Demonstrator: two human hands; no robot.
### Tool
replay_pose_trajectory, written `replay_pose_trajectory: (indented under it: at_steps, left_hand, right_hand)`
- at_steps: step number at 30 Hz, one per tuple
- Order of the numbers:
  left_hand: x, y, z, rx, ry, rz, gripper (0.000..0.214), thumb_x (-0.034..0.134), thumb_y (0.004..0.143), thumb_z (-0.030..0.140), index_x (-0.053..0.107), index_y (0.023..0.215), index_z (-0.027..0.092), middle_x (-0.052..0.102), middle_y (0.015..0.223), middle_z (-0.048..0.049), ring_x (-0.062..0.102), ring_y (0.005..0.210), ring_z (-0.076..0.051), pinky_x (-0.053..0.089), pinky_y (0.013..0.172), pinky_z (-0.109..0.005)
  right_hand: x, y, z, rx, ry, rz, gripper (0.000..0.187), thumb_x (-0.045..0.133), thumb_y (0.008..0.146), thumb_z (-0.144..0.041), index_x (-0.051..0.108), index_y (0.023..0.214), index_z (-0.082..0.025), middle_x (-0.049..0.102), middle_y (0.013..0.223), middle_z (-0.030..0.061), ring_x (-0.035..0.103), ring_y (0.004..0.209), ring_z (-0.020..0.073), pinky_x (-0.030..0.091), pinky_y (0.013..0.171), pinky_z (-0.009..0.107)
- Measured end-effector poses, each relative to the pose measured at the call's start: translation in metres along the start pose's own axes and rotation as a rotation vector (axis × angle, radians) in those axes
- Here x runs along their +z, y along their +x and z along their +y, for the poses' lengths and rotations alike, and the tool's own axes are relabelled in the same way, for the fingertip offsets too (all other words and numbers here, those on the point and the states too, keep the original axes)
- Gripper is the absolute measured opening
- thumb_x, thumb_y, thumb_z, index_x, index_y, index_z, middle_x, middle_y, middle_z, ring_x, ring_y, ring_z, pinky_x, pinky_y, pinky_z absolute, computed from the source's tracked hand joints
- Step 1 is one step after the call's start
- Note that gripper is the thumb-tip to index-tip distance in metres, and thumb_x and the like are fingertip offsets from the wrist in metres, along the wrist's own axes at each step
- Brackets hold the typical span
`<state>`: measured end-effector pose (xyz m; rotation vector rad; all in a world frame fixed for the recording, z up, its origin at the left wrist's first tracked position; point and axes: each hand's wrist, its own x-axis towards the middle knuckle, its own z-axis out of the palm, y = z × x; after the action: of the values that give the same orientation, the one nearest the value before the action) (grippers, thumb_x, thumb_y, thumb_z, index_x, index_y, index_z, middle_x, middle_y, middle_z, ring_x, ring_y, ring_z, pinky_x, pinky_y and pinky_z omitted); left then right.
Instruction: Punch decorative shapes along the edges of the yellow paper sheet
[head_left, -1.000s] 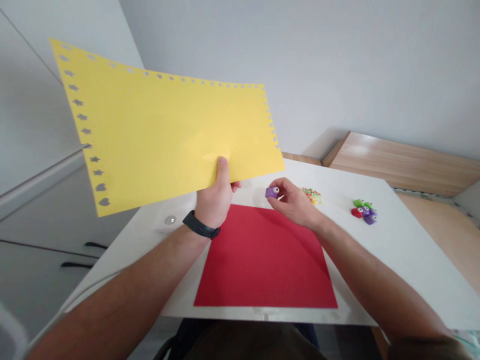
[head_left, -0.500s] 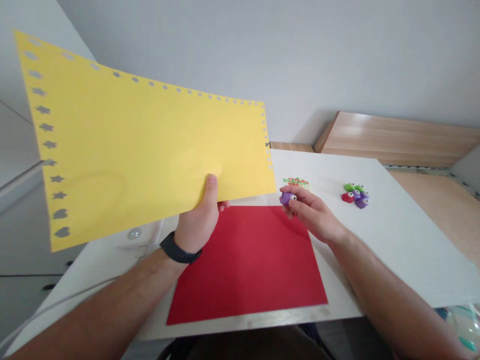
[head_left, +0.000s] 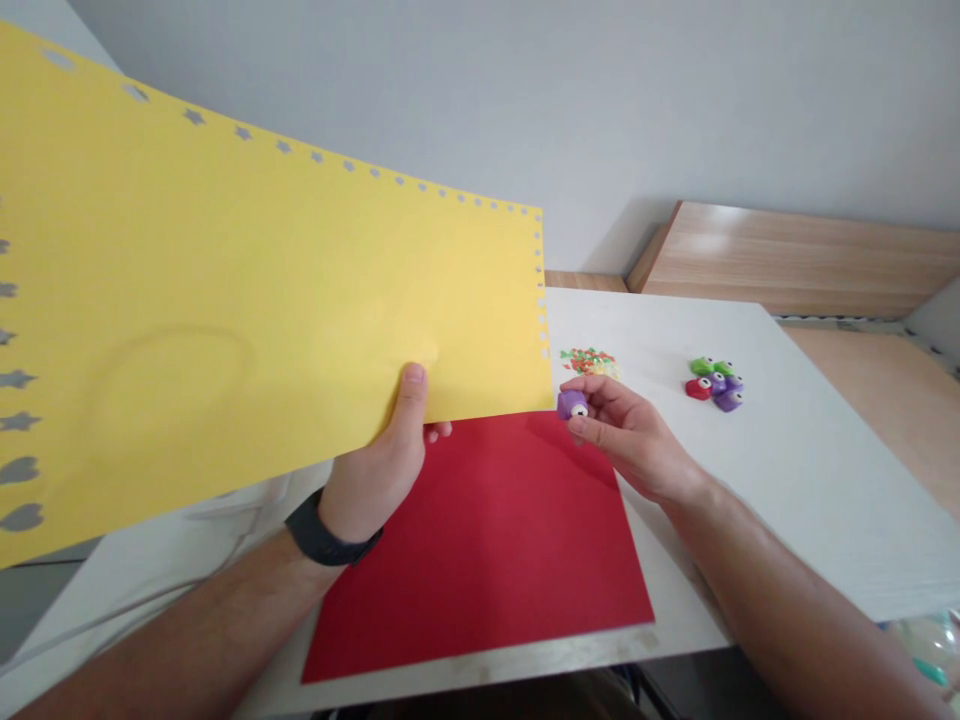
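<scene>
My left hand [head_left: 379, 465] pinches the lower edge of a large yellow paper sheet [head_left: 247, 310] and holds it up in the air; star and heart shapes are punched along its top, left and right edges. My right hand [head_left: 630, 435] grips a small purple paper punch [head_left: 572, 404] right at the sheet's lower right corner. A red paper sheet [head_left: 495, 545] lies flat on the white table [head_left: 810, 470] under both hands. A black band sits on my left wrist.
A small heap of coloured punched-out bits [head_left: 591, 362] lies beyond my right hand. Several more small punches [head_left: 714, 384], green, red and purple, are clustered farther right. A wooden surface [head_left: 795, 260] runs behind the table against the grey wall.
The yellow sheet has come nearer and lower left, now filling the left of the view. My right hand with the purple punch has drawn up to the sheet's lower right corner.
</scene>
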<state>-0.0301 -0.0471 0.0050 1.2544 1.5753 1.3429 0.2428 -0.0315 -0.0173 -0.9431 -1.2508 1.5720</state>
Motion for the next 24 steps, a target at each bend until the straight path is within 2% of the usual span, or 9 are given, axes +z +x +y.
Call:
replay_pose_trajectory:
  at_steps: [5, 9, 14, 20, 22, 24]
  left_hand:
    - [0.0017, -0.0007, 0.0026, 0.027, 0.01, -0.015, 0.055, 0.055, 0.101, 0.066, 0.062, 0.069, 0.021, 0.065, 0.06, -0.0009, 0.062, 0.052, -0.014, 0.054, 0.055, -0.025]
    - [0.0016, -0.0018, 0.003, 0.009, 0.021, -0.009, 0.053, 0.057, 0.099, 0.066, 0.063, 0.069, 0.022, 0.066, 0.06, -0.0013, 0.063, 0.052, -0.015, 0.056, 0.055, -0.026]
    - [-0.0011, -0.0011, 0.001, 0.019, 0.113, -0.04, 0.062, 0.051, 0.1, 0.07, 0.063, 0.061, 0.023, 0.066, 0.059, -0.0024, 0.064, 0.055, -0.015, 0.059, 0.065, -0.026]
    - [-0.001, -0.0029, 0.0033, 0.003, 0.123, -0.047, 0.062, 0.05, 0.098, 0.073, 0.063, 0.063, 0.023, 0.069, 0.062, -0.0033, 0.065, 0.055, -0.016, 0.059, 0.062, -0.027]
    - [-0.0015, -0.0036, 0.0032, 0.01, 0.157, -0.053, 0.062, 0.049, 0.099, 0.071, 0.062, 0.062, 0.023, 0.069, 0.062, -0.0029, 0.065, 0.055, -0.016, 0.061, 0.067, -0.028]
    - [-0.0021, -0.0042, 0.0023, 0.032, 0.184, -0.043, 0.06, 0.051, 0.099, 0.068, 0.063, 0.06, 0.024, 0.07, 0.063, -0.0026, 0.067, 0.058, -0.017, 0.063, 0.08, -0.031]
  right_hand:
    - [0.0022, 0.0012, -0.0027, -0.022, 0.046, -0.029, 0.035, 0.085, 0.09, -0.033, 0.068, 0.12, -0.029, 0.068, 0.104, 0.0026, 0.062, 0.082, 0.0155, 0.051, 0.071, 0.031]
    - [0.0021, 0.0007, -0.0035, -0.016, 0.006, -0.004, 0.033, 0.08, 0.093, -0.04, 0.07, 0.122, -0.027, 0.064, 0.096, 0.0018, 0.055, 0.074, 0.0146, 0.049, 0.069, 0.032]
    - [0.0046, -0.0005, -0.0048, -0.002, 0.044, 0.005, 0.038, 0.082, 0.093, -0.035, 0.071, 0.129, -0.027, 0.064, 0.099, 0.0018, 0.054, 0.078, 0.0138, 0.047, 0.072, 0.03]
    - [0.0071, 0.0016, -0.0081, 0.019, 0.044, 0.072, 0.029, 0.088, 0.085, -0.035, 0.076, 0.109, -0.022, 0.065, 0.097, 0.003, 0.053, 0.078, 0.0141, 0.047, 0.07, 0.03]
    - [0.0073, 0.0016, -0.0094, 0.019, 0.033, 0.074, 0.03, 0.087, 0.086, -0.038, 0.076, 0.11, -0.022, 0.066, 0.098, 0.0038, 0.053, 0.078, 0.0151, 0.046, 0.07, 0.031]
    - [0.0075, 0.0012, -0.0102, 0.018, 0.02, 0.057, 0.03, 0.085, 0.088, -0.04, 0.076, 0.111, -0.022, 0.065, 0.099, 0.0043, 0.053, 0.078, 0.0159, 0.046, 0.07, 0.032]
